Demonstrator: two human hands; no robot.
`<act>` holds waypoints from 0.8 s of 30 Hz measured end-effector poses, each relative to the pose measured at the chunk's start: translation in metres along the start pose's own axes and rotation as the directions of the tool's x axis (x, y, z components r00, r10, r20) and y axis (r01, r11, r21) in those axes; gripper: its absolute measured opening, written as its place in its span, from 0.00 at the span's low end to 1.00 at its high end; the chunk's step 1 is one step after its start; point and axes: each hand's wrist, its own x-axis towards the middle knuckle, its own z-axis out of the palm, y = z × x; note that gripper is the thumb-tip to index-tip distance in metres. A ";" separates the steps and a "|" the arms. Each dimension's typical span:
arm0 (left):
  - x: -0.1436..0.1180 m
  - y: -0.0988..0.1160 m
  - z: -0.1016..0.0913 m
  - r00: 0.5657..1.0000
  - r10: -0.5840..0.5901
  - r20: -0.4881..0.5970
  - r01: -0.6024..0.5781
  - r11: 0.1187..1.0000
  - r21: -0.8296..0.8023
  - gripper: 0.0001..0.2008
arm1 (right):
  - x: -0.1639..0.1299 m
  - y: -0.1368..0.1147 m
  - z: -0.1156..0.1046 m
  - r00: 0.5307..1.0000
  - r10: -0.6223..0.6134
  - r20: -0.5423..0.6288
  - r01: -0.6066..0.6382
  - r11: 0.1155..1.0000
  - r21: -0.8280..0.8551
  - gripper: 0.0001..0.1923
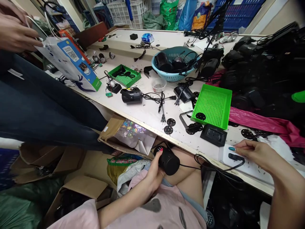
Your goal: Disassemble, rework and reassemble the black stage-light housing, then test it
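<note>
The left hand point(153, 173) is gripping a black lamp point(168, 162) on the lap, fingers curled round its body. Farther right, the right hand point(252, 152) is pinching a black plug point(234, 156) at the white power strip point(247, 165) on the table's near edge. This looks like plugging in for a test; pressing the plug home squarely seems needed.

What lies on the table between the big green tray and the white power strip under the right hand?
In the head view, a flat black rectangular part lies between the green tray and the white power strip, where the right hand holds a black plug.
</note>
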 end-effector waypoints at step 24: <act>0.006 -0.002 -0.003 1.000 0.010 0.017 -0.010 1.000 -0.010 0.07 | -0.004 -0.007 0.001 1.000 0.025 -0.013 -0.026 1.000 -0.007 0.19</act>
